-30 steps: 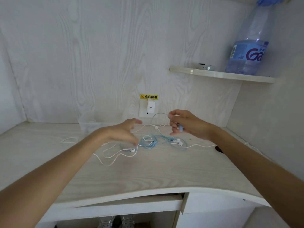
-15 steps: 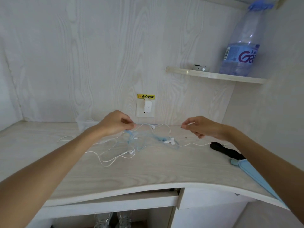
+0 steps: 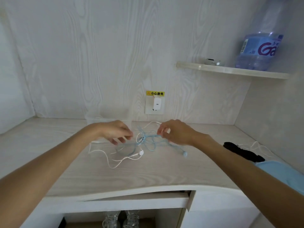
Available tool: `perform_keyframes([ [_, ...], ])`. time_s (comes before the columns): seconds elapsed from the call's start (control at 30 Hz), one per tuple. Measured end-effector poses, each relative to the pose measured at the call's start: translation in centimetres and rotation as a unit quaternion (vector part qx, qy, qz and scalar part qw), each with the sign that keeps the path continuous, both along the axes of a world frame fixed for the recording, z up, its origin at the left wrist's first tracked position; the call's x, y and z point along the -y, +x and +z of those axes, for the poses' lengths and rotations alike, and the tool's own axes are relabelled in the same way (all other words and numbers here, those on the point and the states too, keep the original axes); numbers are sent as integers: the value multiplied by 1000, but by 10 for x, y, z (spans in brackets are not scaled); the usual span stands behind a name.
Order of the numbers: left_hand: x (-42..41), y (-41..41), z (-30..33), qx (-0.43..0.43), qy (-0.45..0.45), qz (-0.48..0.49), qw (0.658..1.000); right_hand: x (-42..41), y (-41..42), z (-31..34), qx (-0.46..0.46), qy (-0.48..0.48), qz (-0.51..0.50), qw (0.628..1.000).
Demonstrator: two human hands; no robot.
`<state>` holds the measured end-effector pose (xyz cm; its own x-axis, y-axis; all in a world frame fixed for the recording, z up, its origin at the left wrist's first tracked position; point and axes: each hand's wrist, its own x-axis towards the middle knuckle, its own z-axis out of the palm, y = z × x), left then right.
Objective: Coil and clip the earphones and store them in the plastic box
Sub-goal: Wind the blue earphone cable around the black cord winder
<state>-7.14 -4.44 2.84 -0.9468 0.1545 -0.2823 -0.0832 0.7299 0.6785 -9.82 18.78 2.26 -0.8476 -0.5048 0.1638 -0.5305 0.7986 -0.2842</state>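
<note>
Left hand (image 3: pixel 115 131) hovers with curled fingers, seemingly pinching the white earphones (image 3: pixel 125 156) on the desk (image 3: pixel 148 175); the clear plastic box (image 3: pixel 107 116) sits behind it. Right hand (image 3: pixel 174 132) pinches the tangled blue earphones (image 3: pixel 151 140).

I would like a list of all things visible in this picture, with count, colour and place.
blue earphones: 1, light blue, tangled at desk middle
white earphones: 1, white, desk, mixed with the blue ones
plastic box: 1, clear, desk back by the wall
desk: 1, pale wood
charger: 1, white, in wall socket
water bottle: 1, clear with blue label, on shelf
shelf: 1, pale, right wall
black object: 1, desk right
left hand: 1, over the cords
right hand: 1, pinching blue cord
</note>
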Motion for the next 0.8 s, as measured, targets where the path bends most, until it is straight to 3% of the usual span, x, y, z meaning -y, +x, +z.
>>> perform_keyframes([
  [0.07, 2, 3, -4, 58, -62, -14, 996, 18, -2, -7, -29, -27, 33, 999],
  [0.13, 1, 8, -11, 62, -139, -45, 987, 36, -4, -15, -7, -11, 67, 998],
  [0.23, 2, 6, -27, -33, -229, -34, 972, 59, -9, -30, 12, 105, 71, 992],
  [0.3, 4, 1, -38, -107, -275, -8, 955, 65, -12, -38, -32, 164, 61, 984],
  [0.4, 6, -1, -42, -178, -255, 11, 950, 60, -15, -32, -88, 122, 61, 987],
  [0.47, 9, -4, -40, -202, -237, 22, 950, 49, -18, -24, -74, 58, 64, 994],
  [0.53, 13, -7, -31, -223, -183, 61, 956, 34, -21, -16, -68, -30, 51, 996],
  [0.57, 15, -9, -27, -230, -113, 94, 962, 26, -22, -14, -82, -68, 32, 994],
  [0.63, 16, -9, -16, -201, 140, 157, 957, 8, -22, -10, -91, -110, -21, 990],
  [0.7, 17, -5, -4, -159, 361, 199, 897, -12, -21, -9, -8, -124, -54, 991],
  [0.77, 21, -3, 6, -169, 430, 217, 860, -30, -19, -12, 105, -138, -71, 982],
  [0.8, 24, -1, 11, -187, 411, 223, 864, -37, -17, -13, 138, -141, -85, 976],
])
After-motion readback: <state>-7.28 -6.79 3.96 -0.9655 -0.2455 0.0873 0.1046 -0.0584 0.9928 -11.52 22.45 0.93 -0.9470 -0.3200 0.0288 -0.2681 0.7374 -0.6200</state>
